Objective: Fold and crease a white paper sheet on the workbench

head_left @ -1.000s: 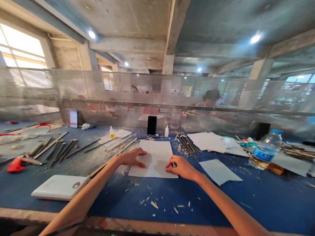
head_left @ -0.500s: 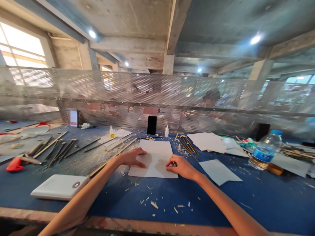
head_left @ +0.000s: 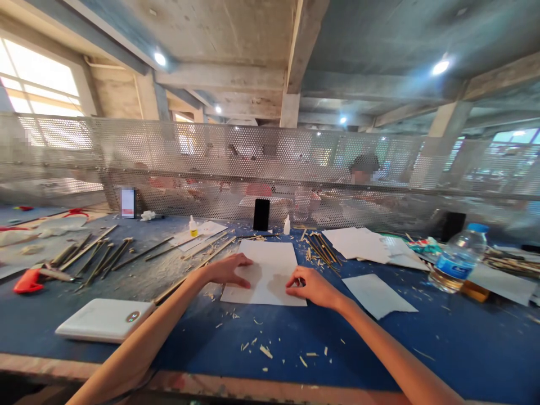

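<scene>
A white sheet of paper [head_left: 270,261] lies flat on the blue tabletop in front of me. My left hand [head_left: 228,270] rests over its left side, with thumb and fingers spread and nothing between them. At the right edge of the sheet is my right hand [head_left: 313,286], its fingers loosely curled and the thumb a little apart from the index finger. I see no object in it. Both hands cast soft shadows on the paper. Wood shavings [head_left: 265,351] are scattered nearer to me.
A white power bank [head_left: 101,320] lies left, near dark thin sticks [head_left: 120,253] and a red-handled tool [head_left: 28,281]. Small glue bottles [head_left: 287,226] and a black phone [head_left: 261,215] stand behind. Rightward are loose paper [head_left: 377,295] and a water bottle [head_left: 459,259]. A perforated metal screen [head_left: 202,163] closes the back.
</scene>
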Motion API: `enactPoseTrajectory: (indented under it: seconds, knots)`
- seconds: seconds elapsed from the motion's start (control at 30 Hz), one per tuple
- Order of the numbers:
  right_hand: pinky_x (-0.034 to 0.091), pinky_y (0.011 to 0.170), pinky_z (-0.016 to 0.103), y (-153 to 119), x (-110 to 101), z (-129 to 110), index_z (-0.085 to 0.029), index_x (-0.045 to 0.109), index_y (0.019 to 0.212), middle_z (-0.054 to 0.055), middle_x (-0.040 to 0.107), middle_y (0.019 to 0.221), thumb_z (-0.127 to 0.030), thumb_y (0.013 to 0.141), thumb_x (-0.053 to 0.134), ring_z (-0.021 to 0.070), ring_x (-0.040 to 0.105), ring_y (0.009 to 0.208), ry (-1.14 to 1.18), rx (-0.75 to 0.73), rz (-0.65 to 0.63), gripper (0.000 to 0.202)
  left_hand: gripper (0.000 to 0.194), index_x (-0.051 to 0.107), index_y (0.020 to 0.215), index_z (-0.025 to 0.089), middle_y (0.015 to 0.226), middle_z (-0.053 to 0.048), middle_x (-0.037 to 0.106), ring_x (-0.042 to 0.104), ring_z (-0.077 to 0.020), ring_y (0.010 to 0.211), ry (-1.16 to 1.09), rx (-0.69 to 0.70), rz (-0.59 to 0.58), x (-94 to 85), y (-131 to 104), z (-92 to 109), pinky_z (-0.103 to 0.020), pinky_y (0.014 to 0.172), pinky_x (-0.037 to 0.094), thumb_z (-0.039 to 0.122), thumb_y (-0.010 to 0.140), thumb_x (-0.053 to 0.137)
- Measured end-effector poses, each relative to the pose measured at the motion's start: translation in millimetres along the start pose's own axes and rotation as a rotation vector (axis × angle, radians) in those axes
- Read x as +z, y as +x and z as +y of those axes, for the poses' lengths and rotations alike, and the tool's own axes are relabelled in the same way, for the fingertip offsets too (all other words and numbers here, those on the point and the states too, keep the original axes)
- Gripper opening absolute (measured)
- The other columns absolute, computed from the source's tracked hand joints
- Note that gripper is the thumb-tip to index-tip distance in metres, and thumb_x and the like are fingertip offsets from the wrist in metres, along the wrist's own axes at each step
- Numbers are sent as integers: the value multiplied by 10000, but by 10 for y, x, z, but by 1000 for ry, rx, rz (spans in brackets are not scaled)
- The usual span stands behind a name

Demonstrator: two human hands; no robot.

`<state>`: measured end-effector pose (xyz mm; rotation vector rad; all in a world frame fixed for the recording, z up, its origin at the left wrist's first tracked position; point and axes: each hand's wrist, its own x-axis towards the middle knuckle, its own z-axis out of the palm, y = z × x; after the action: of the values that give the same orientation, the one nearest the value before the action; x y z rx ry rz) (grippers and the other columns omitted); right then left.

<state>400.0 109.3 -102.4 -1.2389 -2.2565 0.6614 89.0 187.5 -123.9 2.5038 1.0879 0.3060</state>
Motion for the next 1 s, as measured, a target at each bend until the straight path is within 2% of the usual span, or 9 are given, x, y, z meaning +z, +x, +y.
enactPoseTrajectory:
  seconds: [0.17, 0.3, 0.43, 0.57, 0.67, 0.83, 1.0]
  knots:
    - [406, 655, 237, 13, -4, 23, -170, 736, 788, 13, 612, 787, -280, 753, 735, 142, 570, 717, 0, -8, -22, 115, 791, 530, 1324, 202, 1295, -101, 558, 526, -305, 1168, -10, -11, -17, -17, -8, 30, -354, 994, 394, 618, 681, 728]
    - [415, 682, 244, 14, -4, 29, -166, 734, 796, 21, 623, 815, -277, 769, 717, 146, 578, 739, -3, 5, 17, 116, 800, 528, 1325, 195, 1297, -107, 556, 524, -313, 1175, -12, -18, -13, -17, -11, 38, -357, 1002, 388, 616, 676, 732]
    - [420, 654, 242, 10, 0, 21, -170, 736, 802, 19, 617, 799, -307, 770, 719, 147, 577, 719, 41, -13, -50, 142, 799, 538, 1321, 200, 1289, -106, 560, 523, -326, 1172, -4, -8, -8, -14, -4, 29, -369, 998, 387, 636, 678, 727]
    - [431, 681, 254, 15, -2, 27, -170, 729, 802, 28, 632, 823, -294, 777, 707, 153, 586, 738, 11, -2, 16, 128, 799, 542, 1318, 212, 1283, -102, 565, 524, -324, 1166, -16, -4, -4, -9, 3, 9, -371, 993, 389, 637, 669, 735]
    - [429, 660, 250, 14, -10, 33, -170, 732, 815, 25, 627, 816, -316, 770, 714, 149, 581, 715, 28, 3, -33, 154, 790, 531, 1329, 232, 1297, -92, 560, 515, -320, 1178, -15, -7, -6, -9, -1, 2, -373, 1000, 381, 629, 677, 735]
    - [430, 689, 260, 12, -29, 19, -168, 732, 795, 37, 636, 845, -325, 815, 668, 157, 591, 746, 10, -9, -16, 170, 795, 523, 1336, 210, 1294, -103, 558, 510, -316, 1184, -7, -11, -14, -17, -11, 19, -364, 1002, 381, 617, 686, 731]
    - [436, 705, 254, 10, -46, 25, -173, 730, 818, 35, 637, 849, -315, 801, 687, 158, 594, 770, 16, -25, -43, 149, 810, 534, 1328, 185, 1302, -113, 553, 514, -320, 1183, -4, -12, -12, -15, -9, 21, -350, 1002, 380, 626, 678, 732]
